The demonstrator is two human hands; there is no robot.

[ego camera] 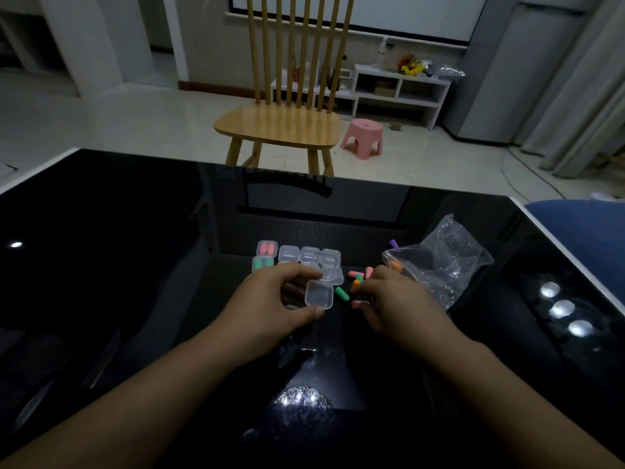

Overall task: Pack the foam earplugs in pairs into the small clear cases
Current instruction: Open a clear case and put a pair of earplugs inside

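Note:
My left hand (270, 299) pinches an open, empty clear case (319, 294) between thumb and fingers, its lid flipped back. My right hand (392, 299) has its fingers curled over loose foam earplugs (358, 277), pink, orange and green; an orange one sits at its fingertips, though a grip cannot be told. A green earplug (342, 294) lies between the hands. Behind them stand several clear cases (309, 254): one holds a pink pair (267, 249), one a green pair (262, 264), the others look empty.
A crumpled clear plastic bag (439, 258) lies right of my right hand with a purple earplug (393, 244) at its far edge. The black glossy table (118, 248) reflects ceiling lights. A wooden chair (280, 123) stands beyond the table's far edge.

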